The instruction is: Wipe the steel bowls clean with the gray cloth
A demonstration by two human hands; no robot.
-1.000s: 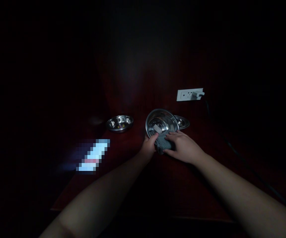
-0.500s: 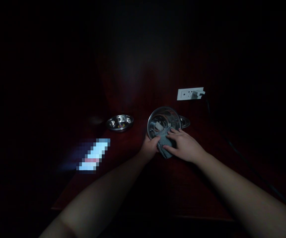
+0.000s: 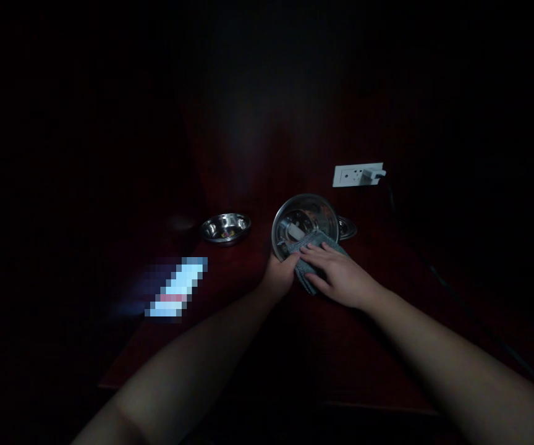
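A shiny steel pot [image 3: 290, 216] lies tipped on its side, its mouth facing me, and a pale patch shows inside. My left hand [image 3: 280, 275] grips its lower left rim, thumb in front and the other fingers hidden behind. A grey-green cloth [image 3: 311, 284] is draped over the lower rim and the near side. My right hand [image 3: 341, 275] is closed over the cloth, its fingers together and pressing it against the pot.
A shallow steel bowl [image 3: 226, 228] stands to the left. Behind the pot, a round steel lid or plate [image 3: 348, 227] is partly hidden. A lit, blurred-out screen [image 3: 178, 287] lies on the dark red table [image 3: 258, 321]. A wall socket [image 3: 357, 175] holds a plug with a cable.
My right hand has slid slightly left across the cloth, its fingers drawing closer together. More cloth now spreads to the right beneath it. My left hand keeps its hold on the pot.
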